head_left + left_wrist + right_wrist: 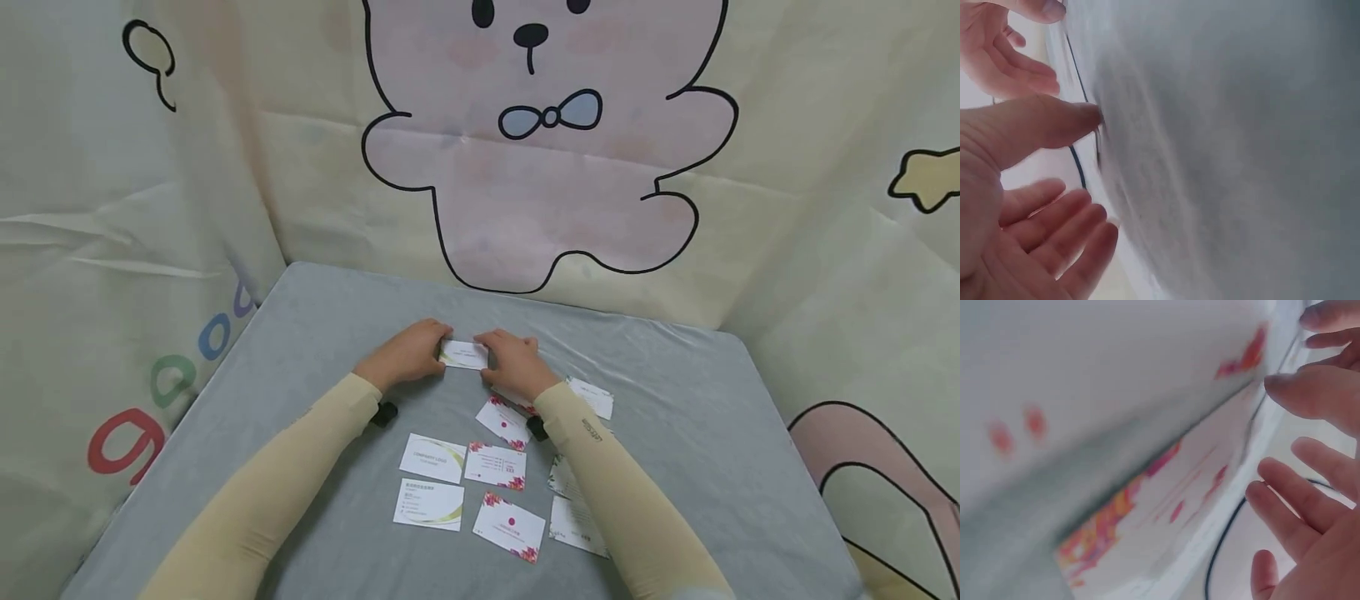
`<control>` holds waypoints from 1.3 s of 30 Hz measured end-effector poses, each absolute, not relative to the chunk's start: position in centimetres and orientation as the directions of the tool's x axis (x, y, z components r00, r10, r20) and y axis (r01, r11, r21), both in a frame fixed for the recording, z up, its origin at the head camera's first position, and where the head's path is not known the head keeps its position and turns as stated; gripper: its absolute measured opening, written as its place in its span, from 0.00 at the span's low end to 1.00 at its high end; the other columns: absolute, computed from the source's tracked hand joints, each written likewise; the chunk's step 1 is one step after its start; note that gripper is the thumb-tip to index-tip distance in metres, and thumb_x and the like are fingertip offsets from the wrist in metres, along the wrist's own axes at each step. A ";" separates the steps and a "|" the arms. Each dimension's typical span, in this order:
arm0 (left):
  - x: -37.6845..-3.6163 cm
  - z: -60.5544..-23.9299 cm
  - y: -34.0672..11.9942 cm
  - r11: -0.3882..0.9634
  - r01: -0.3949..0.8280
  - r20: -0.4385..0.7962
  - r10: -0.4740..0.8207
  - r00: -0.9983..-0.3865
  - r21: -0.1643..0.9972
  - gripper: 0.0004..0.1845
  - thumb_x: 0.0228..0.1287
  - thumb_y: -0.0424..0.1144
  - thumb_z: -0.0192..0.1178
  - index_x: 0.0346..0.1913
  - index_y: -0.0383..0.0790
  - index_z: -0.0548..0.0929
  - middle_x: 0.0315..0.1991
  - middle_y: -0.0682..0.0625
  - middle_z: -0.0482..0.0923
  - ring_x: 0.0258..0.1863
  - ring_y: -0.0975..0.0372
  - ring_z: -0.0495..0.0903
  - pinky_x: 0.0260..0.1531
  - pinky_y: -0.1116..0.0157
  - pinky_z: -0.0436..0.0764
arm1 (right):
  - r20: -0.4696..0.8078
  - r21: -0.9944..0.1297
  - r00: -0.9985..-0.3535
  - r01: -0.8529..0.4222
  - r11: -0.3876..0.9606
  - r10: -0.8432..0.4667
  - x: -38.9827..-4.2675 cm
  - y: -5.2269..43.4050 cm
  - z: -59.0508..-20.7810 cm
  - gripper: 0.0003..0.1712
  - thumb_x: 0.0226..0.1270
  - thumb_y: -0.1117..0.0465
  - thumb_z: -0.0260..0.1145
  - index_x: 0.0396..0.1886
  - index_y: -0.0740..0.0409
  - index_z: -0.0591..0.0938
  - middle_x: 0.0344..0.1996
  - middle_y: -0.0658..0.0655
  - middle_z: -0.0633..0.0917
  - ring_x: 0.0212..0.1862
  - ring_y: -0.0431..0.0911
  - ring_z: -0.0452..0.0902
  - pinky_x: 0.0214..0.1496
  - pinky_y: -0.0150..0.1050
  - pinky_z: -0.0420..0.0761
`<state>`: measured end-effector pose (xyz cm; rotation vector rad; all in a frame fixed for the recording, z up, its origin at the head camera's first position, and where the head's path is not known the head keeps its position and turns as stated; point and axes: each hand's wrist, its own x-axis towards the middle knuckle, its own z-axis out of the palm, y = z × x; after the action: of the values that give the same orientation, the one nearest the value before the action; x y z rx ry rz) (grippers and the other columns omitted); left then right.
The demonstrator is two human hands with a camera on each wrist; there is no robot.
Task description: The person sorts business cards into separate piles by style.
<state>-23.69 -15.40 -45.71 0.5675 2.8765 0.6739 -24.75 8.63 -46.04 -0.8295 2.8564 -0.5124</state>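
Observation:
A white business card (463,355) with yellow-green corner marks lies at the back middle of the grey table, between the two hands. My left hand (405,354) holds its left end, thumb at the near corner and a finger at the far one. At the right end, my right hand (517,364) holds the card in the same way. The left wrist view shows the left thumb (1075,122) low over the cloth, the other fingers loosely bent behind it. Beneath the right hand, a red-flowered card (1166,506) lies on the cloth in the right wrist view.
Nearer the front lie several cards: a company logo card (432,457), a yellow-green text card (429,504), red-flowered cards (510,527) and leaf-patterned cards (576,527) partly under the right sleeve. Another card (592,397) lies right of the right hand. Printed curtains (547,208) surround the table (337,517).

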 end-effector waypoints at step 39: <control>-7.8 -46.1 -20.0 0.718 0.529 0.055 0.569 -0.820 0.452 0.29 0.64 0.40 0.78 0.67 0.40 0.83 0.60 0.52 0.86 0.60 0.59 0.84 0.62 0.55 0.84 | 0.184 -0.181 -0.668 -0.744 0.643 -0.721 -8.8 7.0 -46.7 0.31 0.64 0.49 0.80 0.65 0.47 0.84 0.53 0.47 0.86 0.61 0.44 0.81 0.62 0.52 0.72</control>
<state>-7.80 -20.02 -46.15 0.9067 2.8298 0.7040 -8.82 7.00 -46.66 -1.3112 2.9330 -0.3928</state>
